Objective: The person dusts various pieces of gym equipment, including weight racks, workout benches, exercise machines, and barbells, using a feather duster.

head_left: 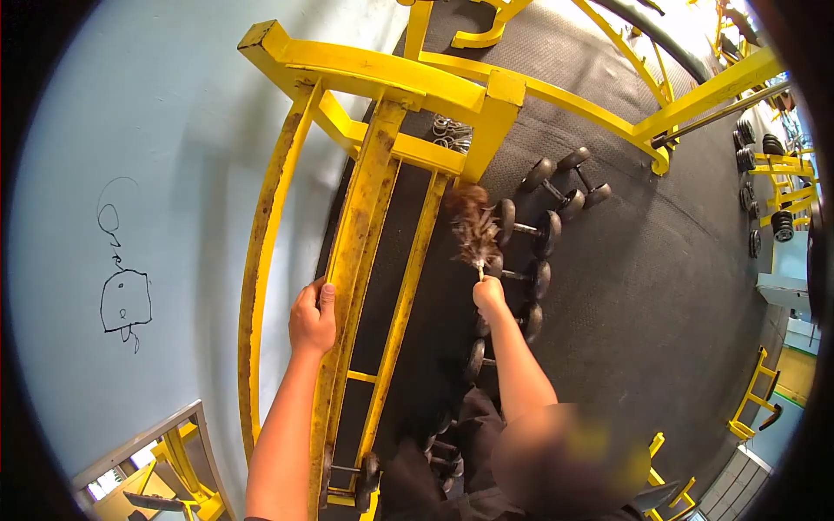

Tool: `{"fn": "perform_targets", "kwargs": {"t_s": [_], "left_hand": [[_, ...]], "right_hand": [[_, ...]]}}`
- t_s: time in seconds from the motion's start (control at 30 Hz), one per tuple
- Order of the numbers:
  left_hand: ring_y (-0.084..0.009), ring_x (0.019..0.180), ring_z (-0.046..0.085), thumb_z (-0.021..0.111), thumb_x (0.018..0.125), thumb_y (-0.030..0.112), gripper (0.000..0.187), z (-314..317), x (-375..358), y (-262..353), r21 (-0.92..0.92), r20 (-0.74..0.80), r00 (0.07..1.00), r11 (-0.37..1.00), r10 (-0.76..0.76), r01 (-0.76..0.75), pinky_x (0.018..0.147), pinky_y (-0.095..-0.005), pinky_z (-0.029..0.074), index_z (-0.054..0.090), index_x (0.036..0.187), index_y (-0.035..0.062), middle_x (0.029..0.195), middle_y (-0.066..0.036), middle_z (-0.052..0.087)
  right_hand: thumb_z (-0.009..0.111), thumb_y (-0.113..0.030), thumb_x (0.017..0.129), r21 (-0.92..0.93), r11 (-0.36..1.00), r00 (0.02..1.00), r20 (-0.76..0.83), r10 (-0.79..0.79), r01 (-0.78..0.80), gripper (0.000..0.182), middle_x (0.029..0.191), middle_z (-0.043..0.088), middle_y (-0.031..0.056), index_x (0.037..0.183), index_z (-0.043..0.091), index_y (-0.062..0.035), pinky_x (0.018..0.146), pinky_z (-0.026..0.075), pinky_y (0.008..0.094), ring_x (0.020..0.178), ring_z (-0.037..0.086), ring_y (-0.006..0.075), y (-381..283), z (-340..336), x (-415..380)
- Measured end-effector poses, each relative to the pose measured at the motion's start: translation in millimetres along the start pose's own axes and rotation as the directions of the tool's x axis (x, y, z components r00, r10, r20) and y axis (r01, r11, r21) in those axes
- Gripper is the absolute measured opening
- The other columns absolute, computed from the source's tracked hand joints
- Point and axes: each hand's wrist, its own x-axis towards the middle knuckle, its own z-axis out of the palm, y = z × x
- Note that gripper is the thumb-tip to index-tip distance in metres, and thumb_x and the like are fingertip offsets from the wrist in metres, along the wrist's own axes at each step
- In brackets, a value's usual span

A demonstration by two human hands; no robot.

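Note:
My right hand [490, 297] is wrapped round the handle of a brown feather duster [475, 230]. The duster's feathers reach up to the lower end of a yellow upright and lie right beside a dumbbell [525, 229] on the floor. My left hand [313, 317] grips a rail of the yellow metal rack [375, 165], its thumb on the near face and its fingers hidden behind. Dark worn patches and scuffs mark the rack's rails.
Several black dumbbells [532, 276] lie in a row on the black rubber floor [625, 286], close to my legs. Another dumbbell [349, 473] rests low on the rack. A blue wall [174, 217] with a marker drawing stands left. More yellow gym equipment [556, 91] stands ahead.

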Motion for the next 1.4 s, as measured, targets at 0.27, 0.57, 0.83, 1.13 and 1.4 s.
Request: {"fn": "perform_targets", "kwargs": {"t_s": [0.27,0.57,0.83,1.13,1.4], "left_hand": [[-0.0387,0.103,0.062,0.043,0.100,0.051,0.057,3,1,-5,0.002,-0.015,1.000,1.000,-0.012,0.012,0.088,-0.0437,0.048,0.064,0.116,0.0002,0.109,-0.021,0.066],[-0.0376,0.105,0.062,0.042,0.100,0.053,0.058,2,2,-2,-0.020,-0.040,0.999,1.000,-0.001,0.000,0.090,-0.0441,0.048,0.065,0.115,0.0015,0.109,-0.020,0.067],[-0.0375,0.105,0.061,0.042,0.100,0.053,0.059,4,2,-7,0.016,-0.040,0.999,1.000,0.006,-0.006,0.090,-0.0438,0.048,0.064,0.116,0.0016,0.111,-0.020,0.066],[-0.0385,0.104,0.062,0.042,0.101,0.050,0.055,3,1,-1,0.074,-0.032,0.999,0.997,0.001,0.002,0.087,-0.0452,0.049,0.064,0.115,0.0022,0.109,-0.019,0.066],[-0.0384,0.101,0.062,0.043,0.101,0.048,0.049,-3,0,8,0.085,0.001,0.999,0.995,-0.046,0.046,0.084,-0.0462,0.050,0.064,0.116,0.0062,0.107,-0.017,0.066]], "right_hand": [[0.047,-0.015,0.088,-0.145,0.908,0.854,-0.308,-0.418,0.393,0.039,0.105,0.068,0.0236,0.122,0.063,-0.0077,0.086,0.050,0.0459,0.101,0.064,0.0394,1,-37,-46],[0.049,-0.009,0.090,-0.159,0.801,0.641,-0.520,-0.565,0.577,0.041,0.099,0.067,0.0148,0.129,0.061,-0.0080,0.080,0.051,0.0390,0.089,0.065,0.0308,50,-78,-109],[0.048,-0.008,0.091,-0.148,0.704,0.585,-0.454,-0.672,0.695,0.044,0.091,0.065,0.0158,0.134,0.057,-0.0087,0.079,0.050,0.0364,0.085,0.065,0.0303,24,-27,-55],[0.045,-0.012,0.095,0.460,0.755,0.880,-0.158,-0.448,0.467,0.037,0.111,0.069,0.0198,0.128,0.061,-0.0051,0.087,0.048,0.0357,0.104,0.066,0.0258,-108,144,-13],[0.043,-0.015,0.101,0.799,0.478,0.778,0.020,-0.628,0.365,0.044,0.136,0.058,0.0121,0.143,0.045,-0.0010,0.103,0.038,0.0308,0.123,0.054,0.0229,-128,145,-47]]}}
